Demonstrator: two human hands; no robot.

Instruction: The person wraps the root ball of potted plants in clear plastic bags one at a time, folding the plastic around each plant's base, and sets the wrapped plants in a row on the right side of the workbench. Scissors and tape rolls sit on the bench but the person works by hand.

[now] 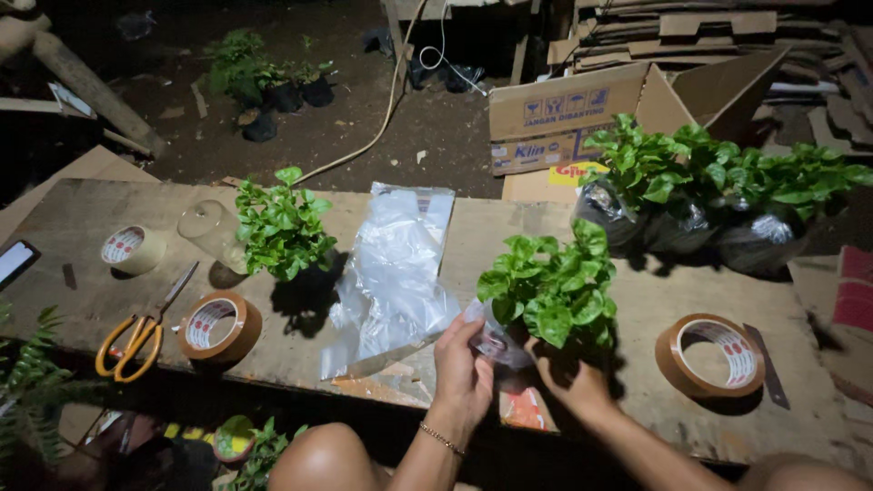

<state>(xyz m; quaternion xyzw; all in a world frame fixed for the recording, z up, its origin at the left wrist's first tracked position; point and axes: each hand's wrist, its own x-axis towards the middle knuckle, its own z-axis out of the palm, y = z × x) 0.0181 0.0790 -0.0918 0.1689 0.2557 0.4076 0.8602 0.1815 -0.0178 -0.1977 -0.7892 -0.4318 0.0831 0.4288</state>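
Seedling held at near edge of board, clear plastic being worked about its base

Left hand point(464, 368) is closed on a fold of clear plastic wrap point(491, 341) at the near edge of the wooden board point(509, 227); right hand point(573, 382) is cupped under the leafy seedling point(553, 286), its fingers hidden by foliage, so the grip cannot be told for certain; both hands are close together about the plant's base; the thin film is judged likely to tear if pulled hard, and soil could be spilled if the plant is tilted; just left, a pile of plastic bags point(391, 273) lies loose and could be dragged off; a tape roll point(714, 355) lies to the right; farther left, another seedling point(282, 227), scissors point(141, 332); far right, bagged plants point(718, 195) beside a cardboard box point(564, 114).
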